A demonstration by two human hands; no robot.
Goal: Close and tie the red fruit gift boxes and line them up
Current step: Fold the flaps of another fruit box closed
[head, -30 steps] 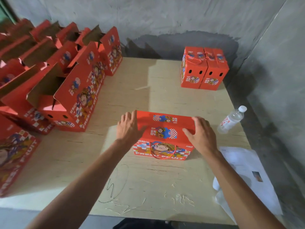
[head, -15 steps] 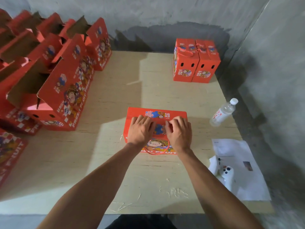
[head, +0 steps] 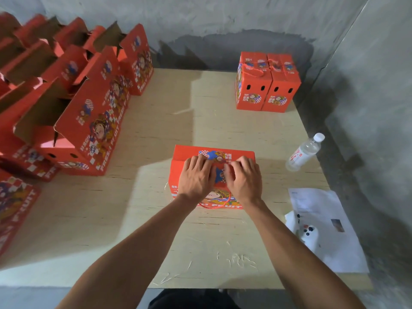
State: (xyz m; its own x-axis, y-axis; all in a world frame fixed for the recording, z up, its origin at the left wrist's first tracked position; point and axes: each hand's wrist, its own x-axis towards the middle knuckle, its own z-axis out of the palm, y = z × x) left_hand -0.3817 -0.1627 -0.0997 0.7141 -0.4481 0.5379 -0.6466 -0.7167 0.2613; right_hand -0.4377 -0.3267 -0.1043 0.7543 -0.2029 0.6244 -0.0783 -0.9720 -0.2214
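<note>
A red fruit gift box [head: 178, 157] stands in the middle of the plywood table [head: 200, 241]. My left hand [head: 196, 177] and my right hand [head: 244, 178] lie side by side on its closed top flaps, fingers curled at the centre seam. A red cord loop [head: 215, 205] hangs down the box's near face. Two closed, tied boxes [head: 266, 85] stand side by side at the far right corner. Several open boxes [head: 89, 117] with raised flaps crowd the left side.
A clear water bottle [head: 304, 152] lies tilted at the table's right edge. White papers [head: 323, 219] with a small white device [head: 310, 236] on them sit at the near right. Grey concrete walls close the back and right sides.
My hands moved from the box's outer ends to its middle and now rest close together on top. The view shifted slightly.
</note>
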